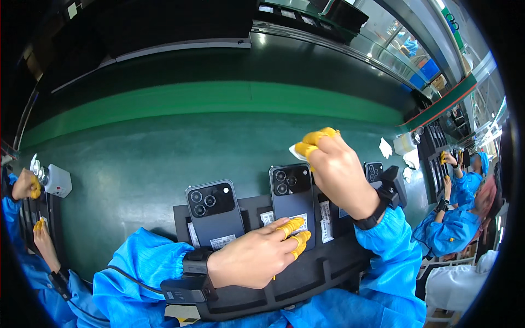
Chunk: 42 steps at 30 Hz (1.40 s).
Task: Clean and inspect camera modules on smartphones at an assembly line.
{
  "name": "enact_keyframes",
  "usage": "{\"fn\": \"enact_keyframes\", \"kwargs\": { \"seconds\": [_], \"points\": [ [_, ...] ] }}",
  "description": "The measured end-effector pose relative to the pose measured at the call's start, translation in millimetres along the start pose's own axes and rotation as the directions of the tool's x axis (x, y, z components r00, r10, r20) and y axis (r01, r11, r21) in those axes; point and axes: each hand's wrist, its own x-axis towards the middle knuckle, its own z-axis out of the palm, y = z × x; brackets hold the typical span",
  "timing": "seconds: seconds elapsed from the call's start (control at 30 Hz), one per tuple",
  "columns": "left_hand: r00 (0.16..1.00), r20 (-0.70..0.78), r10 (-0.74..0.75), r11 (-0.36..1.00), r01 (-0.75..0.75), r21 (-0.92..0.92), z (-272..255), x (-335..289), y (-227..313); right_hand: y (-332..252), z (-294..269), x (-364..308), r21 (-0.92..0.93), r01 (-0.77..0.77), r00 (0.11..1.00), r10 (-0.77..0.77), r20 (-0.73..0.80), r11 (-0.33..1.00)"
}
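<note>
Yellow finger cots cover several fingertips on both of my hands. The fingers of my left hand (256,256) are curled over the lower part of a dark grey smartphone (291,201), which lies back up with its round camera lenses at the far end. Above that phone and to its right, my right hand (334,163) pinches a small white wipe (298,153) between its fingertips. To the left, another dark smartphone (214,217) lies back up with a white label. A third smartphone (374,170) shows partly beyond my right wrist. The phones rest at a black slotted tray (298,299).
A green work surface (147,150) stretches ahead. White bottles with metal tops stand at left (59,181) and right (403,144). Crumpled white wipes (385,147) lie near the right bottle. Co-workers in blue sleeves work at left (46,246) and right (451,229).
</note>
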Motion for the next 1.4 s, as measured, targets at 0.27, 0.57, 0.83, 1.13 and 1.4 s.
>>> {"fn": "enact_keyframes", "kwargs": {
  "seconds": [0.27, 0.57, 0.83, 1.13, 1.4],
  "points": [
    [1.0, -0.014, -0.002, 1.0, 0.002, 0.007, 0, -3, 1, -23, -7, -15, 0.157, -0.02, 1.0, 0.023, -0.019, 0.987],
    [0.997, 0.073, -0.01, 1.0, 0.01, 0.004, -3, -4, 2, -48, 7, -18, 0.209, 0.14, 0.99, -0.13, -0.058, 0.968],
    [0.996, 0.078, -0.049, 0.998, 0.052, -0.038, -4, -4, 3, -29, -35, -30, 0.418, 0.019, 0.977, -0.106, 0.185, 0.908],
    [0.995, 0.095, -0.019, 1.0, 0.019, 0.001, -8, -4, 2, -28, -2, -41, 0.206, 0.221, 0.975, -0.22, -0.026, 0.953],
    [1.0, -0.016, -0.004, 0.998, 0.005, 0.059, -1, 0, 2, -19, -29, -45, 0.122, 0.086, 0.995, -0.092, 0.04, 0.989]
  ]
}}
